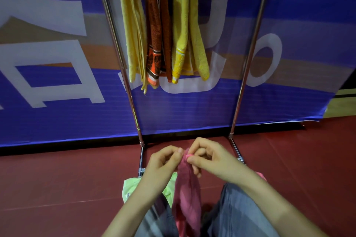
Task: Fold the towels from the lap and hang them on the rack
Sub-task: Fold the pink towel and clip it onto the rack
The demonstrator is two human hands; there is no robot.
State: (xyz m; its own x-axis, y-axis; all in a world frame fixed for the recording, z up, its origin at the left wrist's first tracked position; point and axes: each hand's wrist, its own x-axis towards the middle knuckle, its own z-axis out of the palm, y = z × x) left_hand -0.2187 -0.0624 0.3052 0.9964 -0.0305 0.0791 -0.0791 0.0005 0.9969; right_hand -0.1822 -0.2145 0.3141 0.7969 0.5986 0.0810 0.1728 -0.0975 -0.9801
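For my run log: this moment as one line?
left hand: pinches pink towel top | right hand: pinches it too | green towel: on lap | rack: three towels hung

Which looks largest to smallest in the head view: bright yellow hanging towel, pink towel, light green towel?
1. Bright yellow terry towel.
2. Pink fabric towel, bunched and cropped.
3. Light green fabric towel, partly hidden by an arm.
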